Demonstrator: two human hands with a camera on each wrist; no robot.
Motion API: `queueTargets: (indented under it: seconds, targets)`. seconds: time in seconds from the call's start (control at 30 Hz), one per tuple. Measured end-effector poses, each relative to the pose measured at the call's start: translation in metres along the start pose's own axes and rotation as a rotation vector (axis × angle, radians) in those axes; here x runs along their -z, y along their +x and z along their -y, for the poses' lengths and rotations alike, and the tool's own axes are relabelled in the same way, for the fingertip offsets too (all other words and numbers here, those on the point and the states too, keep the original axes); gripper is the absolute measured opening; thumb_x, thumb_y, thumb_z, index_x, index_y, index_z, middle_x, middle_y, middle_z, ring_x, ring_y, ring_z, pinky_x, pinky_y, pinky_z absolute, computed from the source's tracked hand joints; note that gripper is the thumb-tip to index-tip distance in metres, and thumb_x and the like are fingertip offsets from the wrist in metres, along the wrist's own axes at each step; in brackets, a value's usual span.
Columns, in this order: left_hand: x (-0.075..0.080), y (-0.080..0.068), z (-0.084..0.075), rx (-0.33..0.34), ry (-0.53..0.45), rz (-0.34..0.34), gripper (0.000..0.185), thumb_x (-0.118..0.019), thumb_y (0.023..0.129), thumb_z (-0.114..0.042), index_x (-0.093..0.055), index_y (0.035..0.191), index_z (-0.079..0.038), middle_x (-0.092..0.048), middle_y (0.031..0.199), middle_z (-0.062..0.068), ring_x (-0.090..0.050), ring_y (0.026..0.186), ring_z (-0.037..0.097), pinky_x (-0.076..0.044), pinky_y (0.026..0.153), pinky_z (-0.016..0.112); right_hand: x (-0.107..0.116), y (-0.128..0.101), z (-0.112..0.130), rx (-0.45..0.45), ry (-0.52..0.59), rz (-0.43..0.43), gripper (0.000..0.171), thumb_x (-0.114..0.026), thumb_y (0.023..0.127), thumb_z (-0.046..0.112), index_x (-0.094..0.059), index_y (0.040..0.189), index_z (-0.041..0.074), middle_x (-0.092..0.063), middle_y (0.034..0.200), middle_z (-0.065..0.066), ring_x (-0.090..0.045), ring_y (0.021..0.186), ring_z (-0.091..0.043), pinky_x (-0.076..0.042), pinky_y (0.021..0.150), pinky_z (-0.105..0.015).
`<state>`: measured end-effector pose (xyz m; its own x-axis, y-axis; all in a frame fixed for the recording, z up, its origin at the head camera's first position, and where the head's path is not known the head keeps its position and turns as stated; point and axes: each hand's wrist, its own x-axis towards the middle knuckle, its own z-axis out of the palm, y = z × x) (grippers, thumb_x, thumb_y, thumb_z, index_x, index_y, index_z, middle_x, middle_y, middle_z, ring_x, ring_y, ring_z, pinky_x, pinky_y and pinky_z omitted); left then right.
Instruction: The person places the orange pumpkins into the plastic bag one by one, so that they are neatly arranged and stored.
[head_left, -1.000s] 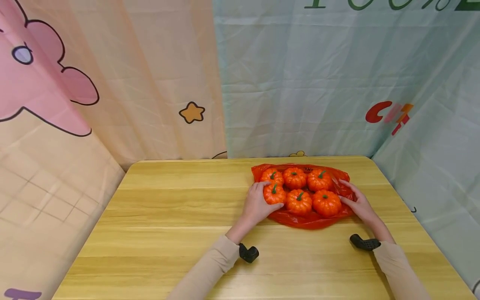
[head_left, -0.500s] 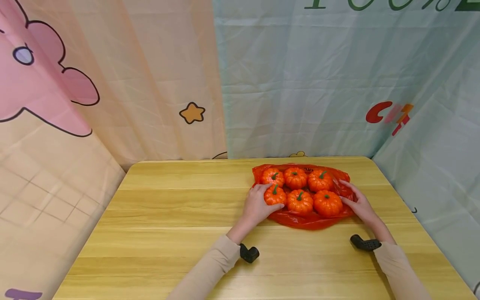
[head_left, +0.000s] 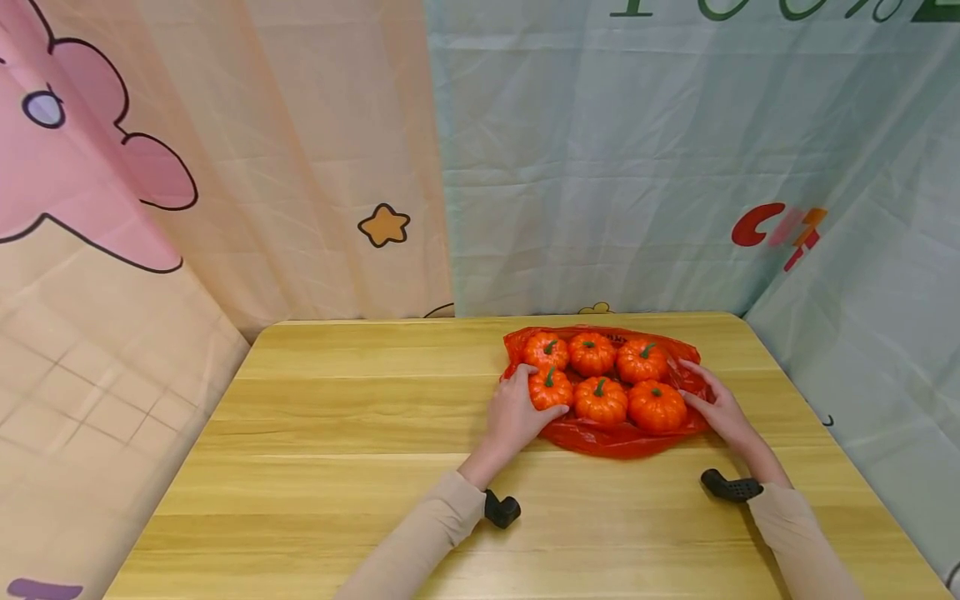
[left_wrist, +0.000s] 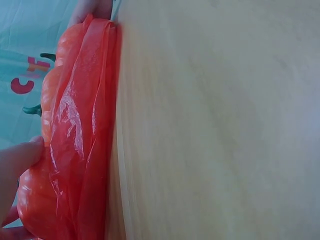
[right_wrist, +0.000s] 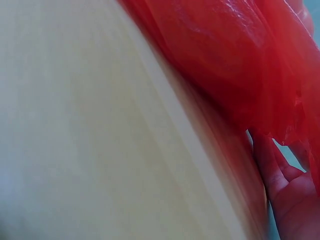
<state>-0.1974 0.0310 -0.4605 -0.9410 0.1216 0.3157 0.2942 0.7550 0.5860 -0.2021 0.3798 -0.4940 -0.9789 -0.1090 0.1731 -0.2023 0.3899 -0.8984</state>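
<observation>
Several small orange pumpkins with green stems, such as the middle front one [head_left: 600, 400], sit in two rows inside a red plastic bag [head_left: 611, 442], its mouth spread wide on the table. My left hand [head_left: 513, 412] grips the front left pumpkin [head_left: 550, 388], thumb on its near side and fingers round its far left side. At the bag's right end, my right hand [head_left: 723, 408] spans the crumpled rim with spread fingers, thumb near the front right pumpkin [head_left: 656, 407]. In the right wrist view, its palm [right_wrist: 297, 200] lies beside the hanging red film [right_wrist: 225, 60].
The wooden table [head_left: 337, 417] extends left and toward the front. Printed curtains [head_left: 585, 167] stand behind it and along both sides. A black wrist camera [head_left: 502, 510] sits by the left cuff, another black one [head_left: 729, 485] by the right.
The front pumpkins and my left hand have shifted very slightly to the right. My right hand stays at the bag's right end.
</observation>
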Motion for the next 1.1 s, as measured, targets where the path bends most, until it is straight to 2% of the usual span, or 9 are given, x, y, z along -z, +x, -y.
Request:
queueTargets:
  seconds: [0.27,0.33,0.5,0.57,0.63,0.73,0.83,0.97,1.1]
  targets:
    - [-0.002,0.000,-0.002,0.007,0.089,0.017,0.068,-0.081,0.070,-0.050,-0.053,0.120,-0.013,-0.065,0.109,0.005,-0.063,0.097,0.025,-0.053,0.072,0.037,0.000,-0.001,0.003,-0.005,-0.003,-0.001,0.055,-0.052,0.099,0.016,-0.030,0.150,0.010,-0.032,0.152,0.006,-0.032,0.113,0.019,-0.031,0.088,0.002]
    - [-0.001,0.000,0.000,-0.007,0.079,0.032,0.069,-0.080,0.071,-0.049,-0.054,0.122,-0.012,-0.064,0.114,0.006,-0.062,0.102,0.026,-0.054,0.077,0.039,0.000,0.000,0.003,-0.001,-0.007,-0.004,0.055,-0.052,0.099,0.017,-0.031,0.150,0.011,-0.032,0.151,0.011,-0.032,0.113,0.020,-0.031,0.088,0.002]
    - [0.005,-0.001,0.004,-0.061,0.046,0.088,0.069,-0.080,0.074,-0.043,-0.054,0.129,-0.009,-0.059,0.125,0.009,-0.057,0.116,0.029,-0.050,0.094,0.044,0.001,0.000,0.002,0.005,-0.007,-0.010,0.054,-0.052,0.099,0.016,-0.032,0.150,0.013,-0.034,0.150,0.008,-0.034,0.113,0.020,-0.031,0.088,0.002]
    - [0.007,-0.001,0.006,-0.071,0.050,0.109,0.069,-0.080,0.075,-0.041,-0.054,0.131,-0.011,-0.059,0.127,0.010,-0.056,0.117,0.029,-0.049,0.096,0.045,0.001,-0.001,0.003,0.006,-0.008,-0.012,0.055,-0.052,0.099,0.015,-0.031,0.150,0.011,-0.034,0.150,0.005,-0.033,0.113,0.019,-0.031,0.088,0.002]
    - [0.009,-0.002,0.007,-0.077,0.061,0.128,0.070,-0.080,0.075,-0.041,-0.053,0.133,-0.013,-0.059,0.128,0.009,-0.057,0.118,0.029,-0.047,0.098,0.045,0.001,-0.001,0.003,0.008,-0.011,-0.015,0.055,-0.052,0.099,0.014,-0.031,0.150,0.010,-0.035,0.146,0.011,-0.033,0.113,0.020,-0.031,0.089,0.002]
    - [0.011,-0.002,0.009,-0.093,0.084,0.151,0.073,-0.079,0.075,-0.042,-0.050,0.136,-0.014,-0.057,0.130,0.009,-0.057,0.118,0.028,-0.045,0.097,0.043,0.001,-0.001,0.004,-0.005,-0.019,-0.014,0.056,-0.052,0.099,0.015,-0.030,0.149,0.005,-0.033,0.145,0.016,-0.029,0.114,0.020,-0.028,0.089,0.003]
    - [0.016,-0.001,0.012,-0.129,0.086,0.158,0.075,-0.079,0.075,-0.042,-0.048,0.137,-0.013,-0.055,0.132,0.009,-0.058,0.116,0.028,-0.043,0.092,0.040,0.001,-0.002,0.004,-0.023,-0.025,-0.009,0.056,-0.052,0.099,0.017,-0.029,0.149,0.005,-0.032,0.148,0.009,-0.027,0.116,0.019,-0.027,0.089,0.003]
    - [0.026,0.000,0.019,-0.201,0.044,0.155,0.077,-0.081,0.074,-0.038,-0.046,0.137,-0.012,-0.055,0.131,0.010,-0.058,0.114,0.027,-0.043,0.086,0.037,0.001,-0.003,0.005,-0.022,-0.022,-0.005,0.056,-0.052,0.099,0.017,-0.029,0.150,0.007,-0.030,0.151,0.001,-0.028,0.116,0.019,-0.028,0.089,0.003]
    - [0.035,-0.001,0.029,-0.278,0.013,0.202,0.084,-0.084,0.072,-0.034,-0.042,0.141,-0.012,-0.053,0.130,0.010,-0.058,0.107,0.023,-0.040,0.082,0.032,0.001,-0.003,0.005,-0.002,-0.001,-0.005,0.055,-0.053,0.099,0.015,-0.032,0.149,0.009,-0.032,0.150,0.005,-0.032,0.113,0.020,-0.030,0.089,0.002]
